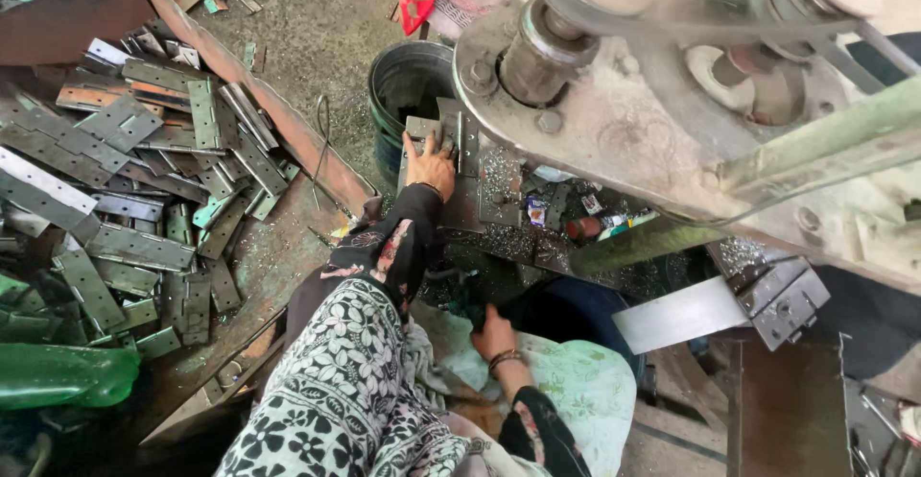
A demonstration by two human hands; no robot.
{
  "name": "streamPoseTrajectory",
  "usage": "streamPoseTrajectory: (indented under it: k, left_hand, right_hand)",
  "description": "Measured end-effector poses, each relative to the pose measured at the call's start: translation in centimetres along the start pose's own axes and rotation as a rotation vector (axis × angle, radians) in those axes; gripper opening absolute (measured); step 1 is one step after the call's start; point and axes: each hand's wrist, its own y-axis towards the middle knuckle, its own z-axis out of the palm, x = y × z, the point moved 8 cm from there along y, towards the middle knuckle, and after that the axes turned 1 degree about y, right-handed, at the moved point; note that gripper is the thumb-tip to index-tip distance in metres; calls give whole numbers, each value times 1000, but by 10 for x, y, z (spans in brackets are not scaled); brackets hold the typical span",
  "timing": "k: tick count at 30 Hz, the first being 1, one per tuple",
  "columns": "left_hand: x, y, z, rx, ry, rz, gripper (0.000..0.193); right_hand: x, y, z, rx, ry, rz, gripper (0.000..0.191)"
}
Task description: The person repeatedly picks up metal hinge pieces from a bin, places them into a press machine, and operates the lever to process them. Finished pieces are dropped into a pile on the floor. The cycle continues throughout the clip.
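Note:
My left hand [429, 163] lies flat on a grey metal hinge [443, 133] on the bed of a press machine [614, 103], pressing it down with fingers spread over its left leaf. My right hand [492, 333] is lower, near my lap, its fingers curled around something dark below the machine bed; what it grips is hidden. Both arms wear dark floral sleeves, and a bangle sits on the right wrist.
A large pile of metal hinges [144, 179] covers a rusty tray at the left. A dark bucket [408, 83] stands beyond the machine bed. Metal shavings and small scraps [566, 218] litter the bed. A green bottle [58, 373] lies at lower left.

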Motion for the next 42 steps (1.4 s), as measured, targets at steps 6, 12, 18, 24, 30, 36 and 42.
streamPoseTrajectory:
  k: [6, 12, 18, 24, 30, 36, 42]
  left_hand:
    - [-20, -65, 9, 72, -40, 96, 46]
    - [-43, -136, 15, -144, 9, 260, 33]
    - [-50, -170, -36, -533, -41, 336, 28]
    - [-20, -165, -81, -636, -522, 79, 35]
    - [-4, -118, -6, -203, -1559, -265, 33]
    - [24, -93, -30, -356, -1010, -154, 42]
    - [-4, -105, -30, -192, -331, -51, 58]
  right_hand:
    - [-5, -10, -8, 150, -105, 92, 48]
    - [1, -20, -30, 140, -99, 86, 48]
    - [10, -22, -51, 161, -120, 88, 55]
    - [48, -9, -95, -109, 53, -209, 61]
    - [57, 14, -132, -268, 982, -264, 41]
    - [71, 29, -157, -576, 867, -369, 35]
    - [103, 39, -130, -452, 0, -450, 53]
